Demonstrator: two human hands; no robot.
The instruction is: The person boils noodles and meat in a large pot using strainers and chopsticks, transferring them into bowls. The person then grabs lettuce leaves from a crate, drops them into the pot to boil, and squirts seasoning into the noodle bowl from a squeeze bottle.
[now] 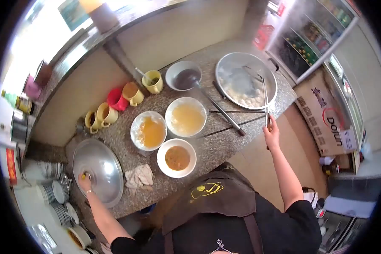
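My left hand (85,182) is closed on the knob of a large metal lid (105,175), which rests on the stone counter at the left. At the right, my right hand (271,134) grips the handle of a long metal utensil (265,95); its wire end is over a wide steaming pan (275,84) of pale pieces. Between my hands stand three white bowls: one with orange-yellow liquid (151,132), one with pale yellow liquid (186,118), one with brownish soup (177,157). A ladle (220,108) lies with its head in a grey-white bowl (173,71) behind them.
Yellow mugs (107,114) and a red cup (117,99) line the wall. A crumpled cloth (139,177) lies beside the lid. Two dark rods (233,127) cross the counter's front edge. Stacked dishes (57,213) stand far left; a cardboard box (319,118) and glass-door fridge (313,38) are at right.
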